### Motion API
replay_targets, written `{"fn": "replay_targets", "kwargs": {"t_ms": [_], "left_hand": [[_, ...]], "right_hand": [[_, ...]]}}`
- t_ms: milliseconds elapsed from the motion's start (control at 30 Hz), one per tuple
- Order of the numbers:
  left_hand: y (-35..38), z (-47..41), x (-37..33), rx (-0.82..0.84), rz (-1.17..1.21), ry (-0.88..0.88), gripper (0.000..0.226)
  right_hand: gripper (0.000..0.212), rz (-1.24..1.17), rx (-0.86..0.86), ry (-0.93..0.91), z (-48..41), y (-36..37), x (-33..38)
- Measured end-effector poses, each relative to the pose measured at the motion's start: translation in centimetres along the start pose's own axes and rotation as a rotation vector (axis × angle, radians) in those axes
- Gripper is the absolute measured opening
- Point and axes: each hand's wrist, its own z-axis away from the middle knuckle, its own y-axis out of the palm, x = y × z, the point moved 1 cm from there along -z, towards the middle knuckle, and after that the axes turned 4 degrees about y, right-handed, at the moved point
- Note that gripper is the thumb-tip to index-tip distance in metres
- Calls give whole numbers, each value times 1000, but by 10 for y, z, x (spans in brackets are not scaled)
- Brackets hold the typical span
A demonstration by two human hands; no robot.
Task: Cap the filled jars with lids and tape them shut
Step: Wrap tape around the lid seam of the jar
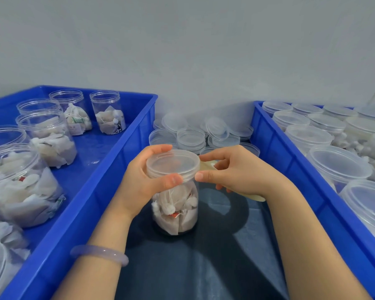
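**Lidded jar held at mid-bench, tape roll at its rim**

One filled jar [175, 208] stands upright on the dark bench [204, 267], midway between two blue crates. It holds pale sachets. A clear lid [173, 162] sits on its mouth; whether it is fully seated cannot be told.

The left hand [139, 180] grips the lid and the jar's neck, with the fingers curled over the far rim and the thumb pressed to the near rim. A pale bracelet [100, 253] is on that wrist.

The right hand [236, 169] is at the lid's right side. Thumb and forefinger reach to the rim, and the remaining fingers are curled round a cream tape roll [256, 197], which the hand largely hides. No tape strip can be made out on the jar.

The left crate [91, 180], along the bench's left edge, carries the uncapped jars [50, 137], which are filled. The right crate [290, 161], along the right edge, carries the capped jars [338, 163], set close together. Loose lids [191, 137] lie heaped at the bench's far edge, between the crates and against the grey wall [182, 50].
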Motion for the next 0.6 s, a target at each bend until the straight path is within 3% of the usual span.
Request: {"fn": "replay_targets", "kwargs": {"t_ms": [133,367,500,600], "left_hand": [[-2,1,-15,127,-185,1,67],[14,-2,-50,238,-836,-35,77],[18,-14,-56,285,-888,-88,71],[12,-15,-61,369,-920,-98,84]], "right_hand": [[79,1,43,6,0,-2,-4],[86,91,-1,-19,2,4,-1],[90,89,-11,-22,4,6,-3],[88,18,48,-41,6,7,-7]]}}
